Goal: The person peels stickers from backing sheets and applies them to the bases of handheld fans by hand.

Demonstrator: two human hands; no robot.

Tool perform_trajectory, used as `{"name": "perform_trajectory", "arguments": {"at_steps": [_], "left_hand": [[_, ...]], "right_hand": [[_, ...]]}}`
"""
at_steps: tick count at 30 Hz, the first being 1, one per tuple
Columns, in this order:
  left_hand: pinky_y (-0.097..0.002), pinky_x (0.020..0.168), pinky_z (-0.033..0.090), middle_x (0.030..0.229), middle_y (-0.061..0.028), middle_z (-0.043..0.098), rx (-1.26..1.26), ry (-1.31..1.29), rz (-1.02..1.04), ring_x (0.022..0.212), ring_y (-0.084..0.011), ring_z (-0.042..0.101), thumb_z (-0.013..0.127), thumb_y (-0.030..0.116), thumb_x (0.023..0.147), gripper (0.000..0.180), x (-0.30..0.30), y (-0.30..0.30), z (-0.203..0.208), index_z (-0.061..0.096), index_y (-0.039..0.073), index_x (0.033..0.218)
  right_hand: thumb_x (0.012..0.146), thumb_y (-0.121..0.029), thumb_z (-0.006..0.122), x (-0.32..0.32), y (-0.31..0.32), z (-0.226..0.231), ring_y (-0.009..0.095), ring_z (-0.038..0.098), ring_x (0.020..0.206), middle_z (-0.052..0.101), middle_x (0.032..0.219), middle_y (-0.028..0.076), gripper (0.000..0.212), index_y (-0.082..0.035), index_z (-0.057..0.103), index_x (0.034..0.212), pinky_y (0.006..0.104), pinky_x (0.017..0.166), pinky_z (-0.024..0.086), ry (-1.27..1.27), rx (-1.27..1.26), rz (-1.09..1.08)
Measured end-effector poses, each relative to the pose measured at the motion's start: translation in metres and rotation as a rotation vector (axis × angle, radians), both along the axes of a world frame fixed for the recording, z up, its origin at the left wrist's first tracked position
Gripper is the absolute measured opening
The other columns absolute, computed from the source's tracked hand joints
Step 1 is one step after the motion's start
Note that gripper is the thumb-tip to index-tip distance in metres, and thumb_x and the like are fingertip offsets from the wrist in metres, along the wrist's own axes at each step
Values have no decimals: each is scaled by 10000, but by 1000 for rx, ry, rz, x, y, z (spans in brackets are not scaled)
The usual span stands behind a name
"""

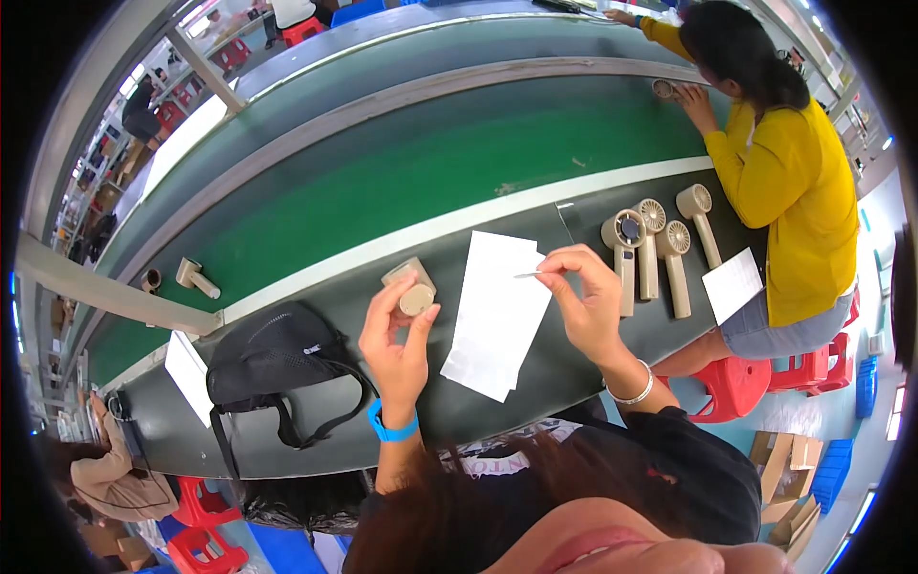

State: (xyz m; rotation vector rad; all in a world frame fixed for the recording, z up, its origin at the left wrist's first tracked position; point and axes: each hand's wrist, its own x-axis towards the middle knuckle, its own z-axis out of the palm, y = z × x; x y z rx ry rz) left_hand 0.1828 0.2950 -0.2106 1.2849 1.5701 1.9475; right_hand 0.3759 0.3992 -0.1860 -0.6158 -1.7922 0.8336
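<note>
Beige fan head | pinched in left hand fingers, centre frame | right hand pinches sliver, just right.

Factory assembly line, long green conveyor belt, grey desk alongside, rows of beige handheld fans, red plastic stools, seated workers

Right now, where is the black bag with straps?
The black bag with straps lies on the dark table, lower left in the head view, left of the left hand.
</note>
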Motion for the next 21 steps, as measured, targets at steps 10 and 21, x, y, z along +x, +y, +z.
{"name": "perform_trajectory", "arguments": {"at_steps": [10, 21], "left_hand": [[-258, 649, 526, 1166, -156, 564, 72, 110, 27, 954, -184, 573, 590, 129, 874, 337, -9, -2, -12, 543, -28, 1169], [-270, 676, 545, 1120, -212, 573, 171, 42, 74, 963, -235, 578, 628, 113, 851, 334, -5, -2, -22, 550, -71, 1119]], "right_hand": [[796, 37, 644, -28, 18, -12, 136, 548, 752, 609, 850, 81, 96, 12, 613, 883, 240, 702, 435, 23, -72, 73], [780, 26, 656, -39, 28, -31, 140, 561, 739, 614, 853, 70, 81, -6, 617, 844, 253, 673, 456, -26, -127, 109]]}}
